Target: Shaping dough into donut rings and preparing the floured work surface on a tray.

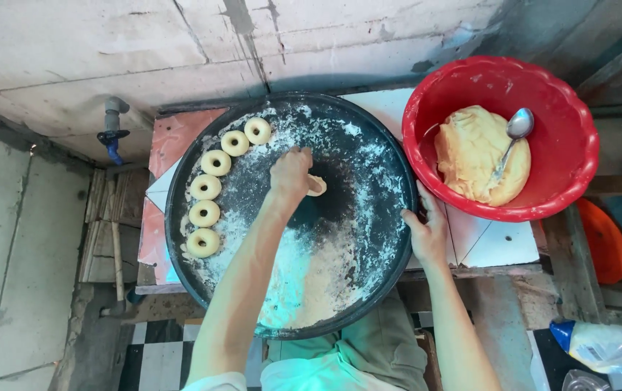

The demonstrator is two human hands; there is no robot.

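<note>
A large round black tray, dusted with flour, lies on a small tiled table. Several ring-shaped pieces of dough line its left rim in a curved row. My left hand presses down on a small piece of pale dough near the tray's middle, fingers closed over it. My right hand grips the tray's right rim. To the right stands a red plastic bowl holding a big lump of dough with a metal spoon stuck in it.
A concrete wall runs behind the table, with a blue-handled tap at the left. An orange lid and a plastic bottle lie at the lower right. Wooden slats and a checkered floor show at the lower left.
</note>
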